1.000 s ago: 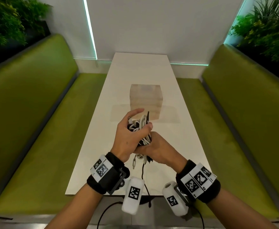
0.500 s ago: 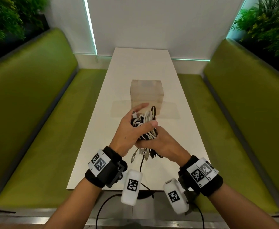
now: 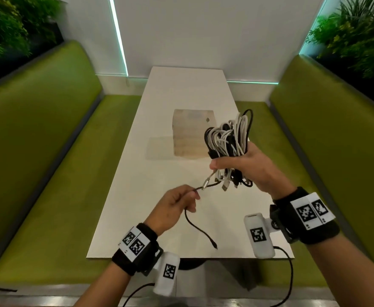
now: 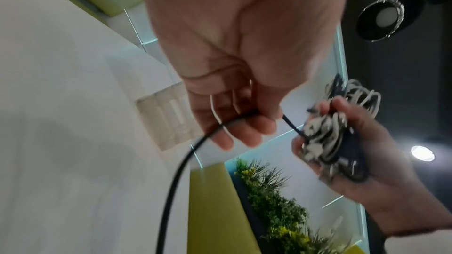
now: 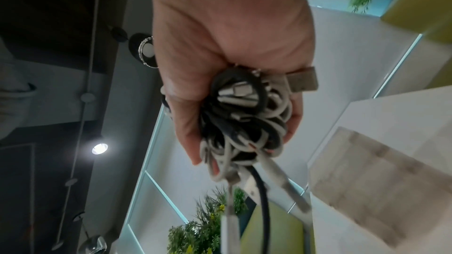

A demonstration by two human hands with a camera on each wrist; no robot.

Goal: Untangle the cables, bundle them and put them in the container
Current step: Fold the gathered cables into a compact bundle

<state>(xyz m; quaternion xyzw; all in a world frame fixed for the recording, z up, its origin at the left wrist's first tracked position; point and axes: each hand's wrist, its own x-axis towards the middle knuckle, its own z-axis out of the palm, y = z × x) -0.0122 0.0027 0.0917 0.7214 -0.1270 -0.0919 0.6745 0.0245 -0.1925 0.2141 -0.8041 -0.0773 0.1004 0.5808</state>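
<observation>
My right hand (image 3: 245, 169) grips a bundle of black and white cables (image 3: 228, 138) raised above the table's right side, loops up and plugs hanging below; the same bundle (image 5: 244, 121) fills the right wrist view. My left hand (image 3: 175, 207) pinches one black cable (image 3: 198, 229) that runs from the bundle; its free end dangles down toward the near table edge. In the left wrist view that black cable (image 4: 181, 163) passes under my curled fingers toward the bundle (image 4: 330, 132). The translucent box container (image 3: 193, 131) stands on the table beyond both hands.
The white table (image 3: 137, 196) runs away from me between two green benches (image 3: 37, 151), (image 3: 336, 140). A flat translucent lid (image 3: 159, 148) lies left of the container. Plants (image 3: 358, 29) stand behind the benches. Wrist-camera cords hang below the near table edge.
My hands have parted: the right hand rose to the right with the bundle, while the left hand drew one black cable out toward me.
</observation>
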